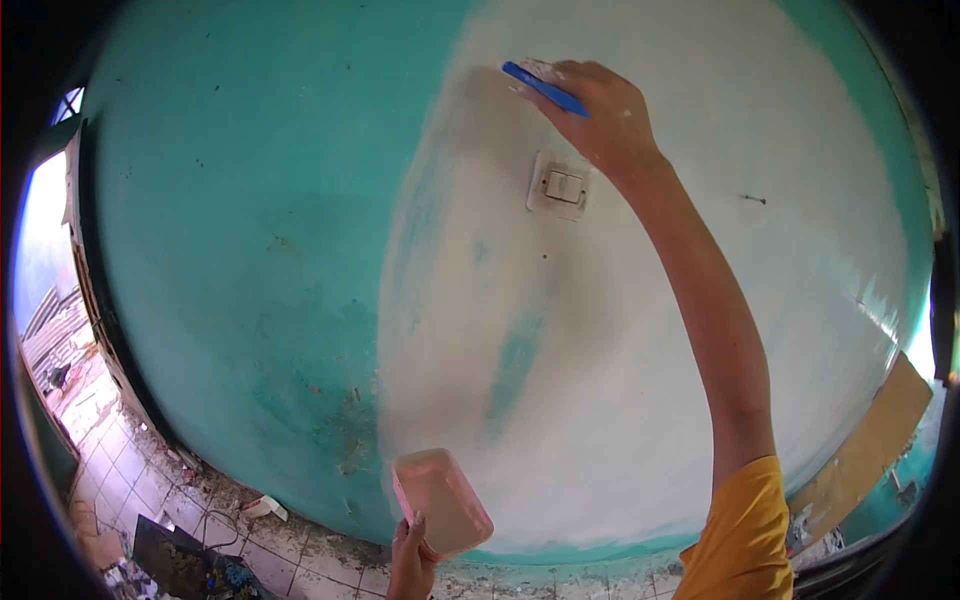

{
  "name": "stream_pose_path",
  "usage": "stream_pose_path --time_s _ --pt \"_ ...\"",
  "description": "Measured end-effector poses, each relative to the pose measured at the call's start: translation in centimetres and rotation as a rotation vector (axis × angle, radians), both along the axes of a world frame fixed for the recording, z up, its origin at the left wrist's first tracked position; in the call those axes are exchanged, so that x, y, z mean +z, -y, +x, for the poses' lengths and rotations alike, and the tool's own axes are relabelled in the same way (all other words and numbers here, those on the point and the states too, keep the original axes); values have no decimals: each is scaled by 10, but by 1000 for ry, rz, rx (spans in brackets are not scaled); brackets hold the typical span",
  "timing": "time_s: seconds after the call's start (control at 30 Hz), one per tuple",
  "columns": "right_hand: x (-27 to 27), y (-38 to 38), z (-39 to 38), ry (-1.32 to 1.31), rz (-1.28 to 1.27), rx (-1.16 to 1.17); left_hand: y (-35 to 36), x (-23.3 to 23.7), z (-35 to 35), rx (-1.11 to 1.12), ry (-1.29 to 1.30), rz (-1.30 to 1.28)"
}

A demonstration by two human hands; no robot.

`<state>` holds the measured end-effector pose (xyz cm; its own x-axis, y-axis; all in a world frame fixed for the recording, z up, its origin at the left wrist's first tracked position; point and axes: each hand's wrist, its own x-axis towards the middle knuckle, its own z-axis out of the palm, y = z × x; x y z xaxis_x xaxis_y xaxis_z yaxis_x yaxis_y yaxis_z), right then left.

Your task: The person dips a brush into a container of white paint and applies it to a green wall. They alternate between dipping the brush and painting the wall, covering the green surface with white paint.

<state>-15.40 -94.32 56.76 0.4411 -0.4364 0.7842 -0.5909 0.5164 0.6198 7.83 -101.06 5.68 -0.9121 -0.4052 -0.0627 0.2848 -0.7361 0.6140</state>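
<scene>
My right hand (605, 110) is raised high against the wall, its fingers wrapped round a blue scraper (545, 90). White residue marks the fingers near the scraper. Just below that hand is a white light switch (563, 186) with a smudged cover plate. Low in front of the wall, my left hand (410, 560) grips the near side of a shallow pink plastic tub (443, 502). The tub is tilted towards me, with a pale coating inside. Whitish filler (660, 350) covers much of the green wall (270, 200), and green shows through in patches.
A screw or nail (754, 199) sticks out of the wall at right. A doorway (50, 260) opens at far left. Debris (180, 560) litters the tiled floor (270, 565). A brown board (865, 450) leans at lower right.
</scene>
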Motion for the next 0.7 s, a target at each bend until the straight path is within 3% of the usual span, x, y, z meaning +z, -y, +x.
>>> stream_pose_path --time_s 0.03,0.17,0.23,0.33,0.4,0.47,0.53,0.6,0.7 --pt "10 11 0 -109 26 -25 0 1 -1 -1 -10 14" --pt "-3 42 -15 -126 157 -199 3 -4 -1 4 -22 78" --pt "-47 54 -22 -182 216 -211 9 -7 -2 -19 -37 67" --pt "-124 52 -10 2 415 -192 18 -7 3 -17 -32 40" --pt "-134 53 2 86 500 -207 23 -4 6 -23 -42 43" --pt "-123 50 10 250 477 -91 30 -4 9 -34 -56 43" --pt "-77 52 27 648 277 -357 36 -5 10 -40 -39 57" --pt "-23 51 23 568 182 -337 41 -20 14 -62 -10 56" --pt "53 52 -14 61 19 -338 51 -7 17 -84 109 32"
